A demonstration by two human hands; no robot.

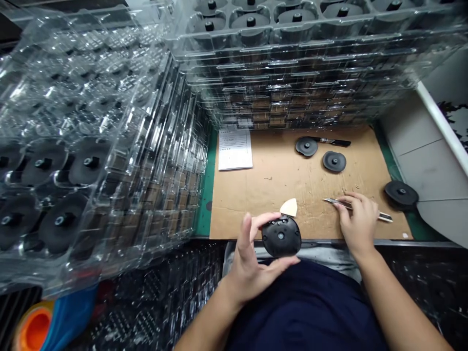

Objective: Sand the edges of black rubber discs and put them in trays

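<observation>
My left hand (252, 261) grips a black rounded plastic part (281, 236) by its edges, between the thumb below and the fingers above. The part's face, with a small centre hole and several little holes near the top, is turned up toward me. Just beyond it is a cream wedge-shaped piece (289, 207); I cannot tell whether they touch. My right hand (358, 219) is closed around a slim craft knife (384, 216), its blade pointing left, low over the cardboard (252, 200). Two similar black parts (334, 161) (306, 146) lie farther back.
A black pen (334, 142) and a printed paper (235, 150) lie on the cardboard. Another black part (401, 195) sits at the right edge. Tall stacks of clear plastic trays (292, 73) stand behind and left (146, 131). An orange-cored tape roll (36, 326) is at lower left.
</observation>
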